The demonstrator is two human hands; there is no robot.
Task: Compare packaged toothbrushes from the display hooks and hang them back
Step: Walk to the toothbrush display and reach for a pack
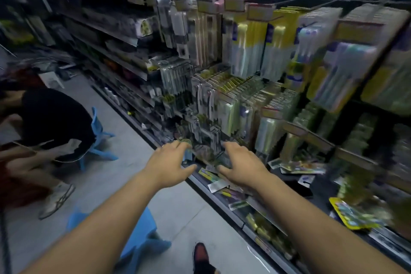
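Rows of packaged toothbrushes (249, 51) hang from display hooks across the shelving on the right, in yellow, white and clear packs. Both my arms reach forward toward the lowest hanging packs (206, 138). My left hand (171, 164) is spread with relaxed fingers, its fingertips at a small green-topped pack (185, 143). My right hand (240, 164) is spread too, beside the same low cluster. Neither hand plainly holds anything. The picture is blurred by motion.
Loose packs (300, 165) lie on the dark shelf ledge (222, 198) below the hooks. A blue plastic stool (142, 240) stands under my arms; my shoe (200, 256) is beside it. A person sits on a blue chair (97, 138) at the left in the grey-floored aisle.
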